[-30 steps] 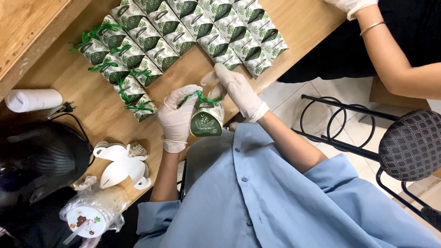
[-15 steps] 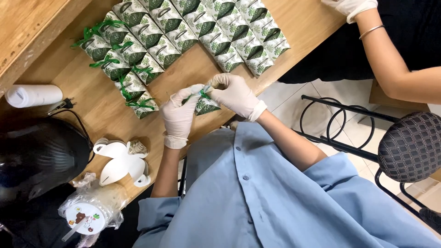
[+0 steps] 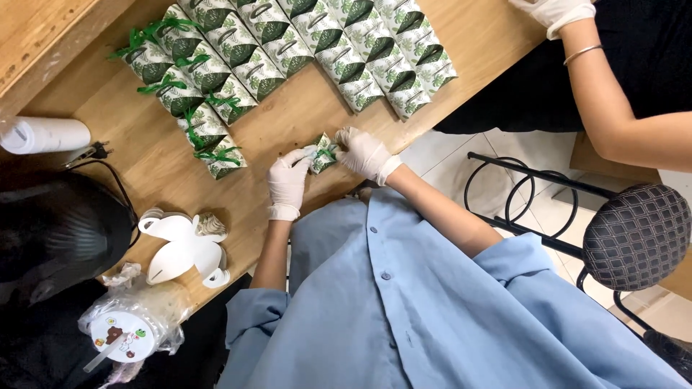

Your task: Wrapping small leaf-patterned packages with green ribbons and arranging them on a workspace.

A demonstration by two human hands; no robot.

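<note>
- The small leaf-print box [image 3: 321, 161] was held up close to the chest a second ago. It now sits low on the wooden table [image 3: 288, 119], right at its near edge, just left of the picture's centre.
- The left hand [image 3: 287, 184], in a white glove, has followed it down. It steadies the box from the 8 o'clock side, fingers curled together against the box's wall.
- The right hand [image 3: 364, 153], also gloved, meets the box from 3 o'clock. Its fingertips pinch at the green ribbon [image 3: 329, 151] on top.
- With the table bearing the box, both hands seem freed for fine work on the ribbon.
- The gloves cover most of the box. Whether the ribbon is knotted or loose is too small to tell.
- At 11 o'clock lie ribboned boxes [image 3: 189, 97]. At 12 o'clock lie rows of plain boxes [image 3: 346, 54], cut off by the top edge.
- At 7 o'clock, white flat cut-outs [image 3: 180, 248] are stacked by a bagged cup [image 3: 130, 331].
- A co-worker's gloved hand [image 3: 556, 10] at 1 o'clock is cropped, so its grip cannot be told.
</note>
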